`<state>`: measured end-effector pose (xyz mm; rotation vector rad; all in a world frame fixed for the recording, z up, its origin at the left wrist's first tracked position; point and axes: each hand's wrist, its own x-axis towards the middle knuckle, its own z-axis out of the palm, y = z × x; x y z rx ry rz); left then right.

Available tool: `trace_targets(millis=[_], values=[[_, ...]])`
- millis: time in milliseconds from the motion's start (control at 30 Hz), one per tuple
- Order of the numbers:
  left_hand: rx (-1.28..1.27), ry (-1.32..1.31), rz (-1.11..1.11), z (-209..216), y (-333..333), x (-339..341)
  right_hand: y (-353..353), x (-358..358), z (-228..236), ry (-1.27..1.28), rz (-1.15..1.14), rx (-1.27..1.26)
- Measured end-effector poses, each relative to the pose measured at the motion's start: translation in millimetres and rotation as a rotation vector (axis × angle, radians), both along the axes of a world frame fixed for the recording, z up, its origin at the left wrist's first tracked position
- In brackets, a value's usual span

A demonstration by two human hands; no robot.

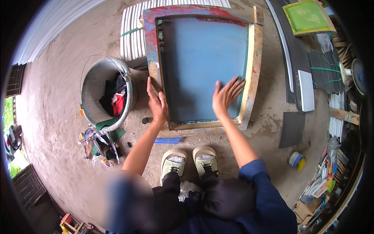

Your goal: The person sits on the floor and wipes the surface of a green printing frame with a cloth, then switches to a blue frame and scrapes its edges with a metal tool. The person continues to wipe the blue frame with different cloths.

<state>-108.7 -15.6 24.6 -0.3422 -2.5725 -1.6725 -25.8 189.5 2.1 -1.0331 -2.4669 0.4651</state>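
seen from above on a bare concrete floor (58,101): wooden printing screen frame (255,66) lying flat ahead of two pale shoes (189,162). left hand (157,103) resting along the frame's left rail, fingers together, gripping nothing. right hand (225,95) pressed flat on the blue mesh (202,62) near its lower right corner, fingers spread apart. metal bucket (91,85) with rags just left of the frame; blue strip (167,140) on the floor below it; green screen (307,16) well apart, upper right.
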Motion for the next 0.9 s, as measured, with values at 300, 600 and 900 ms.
trace_targets(millis=[300,600,900], values=[[0.033,-0.029,-0.013,-5.6,-1.2,0.4,-44.8,6.0,-24.5,-0.282,1.537,0.282],[0.04,-0.119,-0.047,5.5,1.4,2.7,19.2,-133.9,39.3,0.135,0.417,0.457],[0.004,-0.196,-0.014,6.9,-3.1,2.3,46.4,5.9,-1.5,-0.31,1.272,0.623]])
